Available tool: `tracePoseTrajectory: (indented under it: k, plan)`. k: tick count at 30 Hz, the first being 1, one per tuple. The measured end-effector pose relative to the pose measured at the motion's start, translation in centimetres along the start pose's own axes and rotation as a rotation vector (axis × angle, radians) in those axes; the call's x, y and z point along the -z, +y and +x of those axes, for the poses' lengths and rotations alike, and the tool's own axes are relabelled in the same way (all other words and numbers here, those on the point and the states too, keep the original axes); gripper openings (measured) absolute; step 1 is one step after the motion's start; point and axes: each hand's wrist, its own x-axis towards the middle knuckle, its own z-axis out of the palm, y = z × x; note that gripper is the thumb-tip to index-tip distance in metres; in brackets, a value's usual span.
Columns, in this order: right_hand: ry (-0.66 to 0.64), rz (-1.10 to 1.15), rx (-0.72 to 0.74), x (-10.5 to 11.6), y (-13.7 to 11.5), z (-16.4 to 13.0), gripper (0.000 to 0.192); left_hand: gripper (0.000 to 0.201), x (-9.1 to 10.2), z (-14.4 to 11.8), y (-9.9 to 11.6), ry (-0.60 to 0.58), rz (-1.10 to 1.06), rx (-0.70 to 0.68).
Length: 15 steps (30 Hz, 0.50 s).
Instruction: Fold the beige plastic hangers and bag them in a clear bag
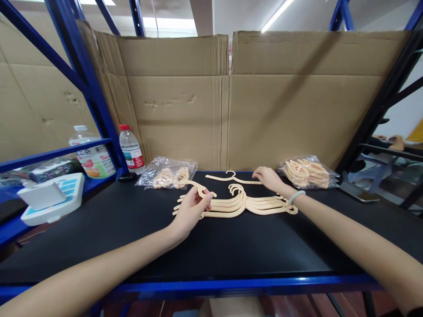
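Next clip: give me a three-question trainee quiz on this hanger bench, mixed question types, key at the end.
1. True or false: the left hand holds a hanger above the stack.
2. What does the right hand rest on? A) phone B) single hanger C) bottle
3. How many clear bags of hangers lie on the bench?

Key: 1 true; 2 B; 3 two, the left bag and the right bag.

Two bare arms, no sleeves.
Left hand (191, 209) w/o rings or watch; right hand (269, 178) w/ pale bead bracelet (296, 196) at wrist.
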Motion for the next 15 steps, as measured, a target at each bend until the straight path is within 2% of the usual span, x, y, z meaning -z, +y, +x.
tracePoseTrajectory:
  k: [6,8,15]
  plan:
    - [-0.075,-0.002,0.051,-1.6,-0.5,0.4,0.002,0.027,0.4,0.4,-0.1,0.042,-0.010,-0.024]
    - [-0.066,0.017,0.052,-1.5,-0.6,0.5,0.009,0.027,0.6,0.6,-0.3,0.075,-0.024,-0.040]
    - [0.099,0.110,0.062,1.5,-1.7,-1.2,0.003,0.028,1.2,1.0,-0.5,0.195,-0.172,-0.041]
